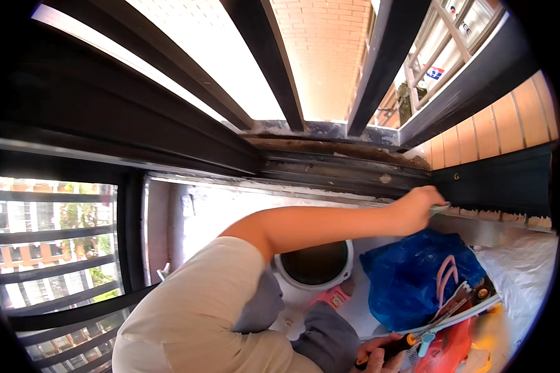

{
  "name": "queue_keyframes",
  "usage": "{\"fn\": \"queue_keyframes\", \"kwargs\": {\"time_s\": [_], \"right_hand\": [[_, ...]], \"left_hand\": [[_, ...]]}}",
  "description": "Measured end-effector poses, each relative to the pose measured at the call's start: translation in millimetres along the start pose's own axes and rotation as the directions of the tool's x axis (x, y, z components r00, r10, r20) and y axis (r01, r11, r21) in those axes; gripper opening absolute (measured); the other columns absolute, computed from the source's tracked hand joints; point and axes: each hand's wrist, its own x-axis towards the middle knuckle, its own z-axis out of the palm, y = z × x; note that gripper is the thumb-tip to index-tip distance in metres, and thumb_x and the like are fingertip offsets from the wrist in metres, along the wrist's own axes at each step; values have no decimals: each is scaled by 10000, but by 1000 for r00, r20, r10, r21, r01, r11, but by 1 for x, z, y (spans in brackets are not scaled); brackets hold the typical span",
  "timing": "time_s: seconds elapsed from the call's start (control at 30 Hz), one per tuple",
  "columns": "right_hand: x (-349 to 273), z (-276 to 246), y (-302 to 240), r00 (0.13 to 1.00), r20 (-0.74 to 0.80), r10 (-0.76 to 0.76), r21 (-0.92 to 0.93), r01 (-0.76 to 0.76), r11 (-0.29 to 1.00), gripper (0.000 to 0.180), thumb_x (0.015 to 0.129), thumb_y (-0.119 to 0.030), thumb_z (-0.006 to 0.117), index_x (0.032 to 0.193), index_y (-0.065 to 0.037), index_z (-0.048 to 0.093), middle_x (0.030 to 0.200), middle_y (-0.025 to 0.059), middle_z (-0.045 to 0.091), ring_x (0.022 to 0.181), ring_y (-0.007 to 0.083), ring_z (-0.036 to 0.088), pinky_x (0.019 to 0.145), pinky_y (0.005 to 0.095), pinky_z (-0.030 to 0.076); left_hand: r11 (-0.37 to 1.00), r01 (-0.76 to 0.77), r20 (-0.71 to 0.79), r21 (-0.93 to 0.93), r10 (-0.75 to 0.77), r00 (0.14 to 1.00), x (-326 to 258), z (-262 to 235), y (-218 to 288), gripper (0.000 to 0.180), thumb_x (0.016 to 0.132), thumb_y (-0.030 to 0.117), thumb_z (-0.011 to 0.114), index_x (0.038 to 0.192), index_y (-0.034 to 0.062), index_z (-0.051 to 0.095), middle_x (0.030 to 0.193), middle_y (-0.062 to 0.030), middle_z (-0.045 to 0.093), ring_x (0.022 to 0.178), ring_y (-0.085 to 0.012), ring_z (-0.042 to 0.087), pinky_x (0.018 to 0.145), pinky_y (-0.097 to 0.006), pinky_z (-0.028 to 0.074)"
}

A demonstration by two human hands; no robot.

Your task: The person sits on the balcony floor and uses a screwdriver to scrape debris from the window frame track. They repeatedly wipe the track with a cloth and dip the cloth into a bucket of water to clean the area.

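Observation:
My left arm stretches across to the right, and my left hand [417, 208] is closed around a thin, pale greenish flat piece [440, 208]. That piece meets the corner where the dark window frame [348, 174] joins the tiled wall edge; its exact kind is unclear. Low in the picture, my right hand [379, 355] is wrapped round the black and orange handle of a screwdriver-like tool [395, 348], whose thin shaft points up and right. Beside it lies a blue plastic bag [395, 280]. Part of the right hand is cut off by the lower edge.
A white bucket [350, 264] with dark contents stands under my left arm. Red plastic [448, 345], a light-blue clip-like piece [426, 340] and other tools crowd the lower right. White sheeting [522, 286] lies at the right. Dark bars [267, 56] cross the window opening above.

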Motion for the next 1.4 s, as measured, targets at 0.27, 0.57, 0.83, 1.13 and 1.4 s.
{"fn": "queue_keyframes", "kwargs": {"time_s": [0.27,0.57,0.83,1.13,1.4], "right_hand": [[10,-5,-5,968,234,87,195,-134,972,282,828,-135,649,1024,-8,490,709,57,510,540,102,419,491,231,354],[12,-17,0,941,336,27,298,-133,945,314,853,-122,602,1105,6,464,742,59,526,569,108,429,519,220,330],[14,-25,6,920,392,-13,431,-171,886,442,861,-103,604,1237,-7,392,765,50,521,603,113,447,532,219,352],[13,-50,14,891,448,-80,552,-205,808,444,876,-62,579,1274,-34,384,875,63,531,663,128,464,555,237,381],[14,-64,19,928,371,-19,610,-229,759,368,842,-102,670,1160,-52,492,897,66,576,674,136,499,533,237,371]], "left_hand": [[173,-245,268,954,-129,955,-92,-196,128,265,720,-12,594,984,0,596,967,-136,526,994,-274,507,862,-369,436],[-554,-658,22,509,-756,654,-110,-240,185,229,813,234,585,901,35,654,917,-85,533,959,-249,466,838,-378,359],[-838,-426,-107,341,-485,868,-71,-248,287,364,875,386,555,940,43,659,945,-72,549,1006,-244,483,855,-364,376],[-769,-518,-116,375,-593,797,-95,-244,246,467,904,438,491,1023,22,667,1002,-105,561,993,-261,463,871,-400,339],[-467,-681,104,563,-778,620,-127,-238,131,245,695,243,616,836,70,718,949,-70,568,946,-223,457,783,-337,347]]}}
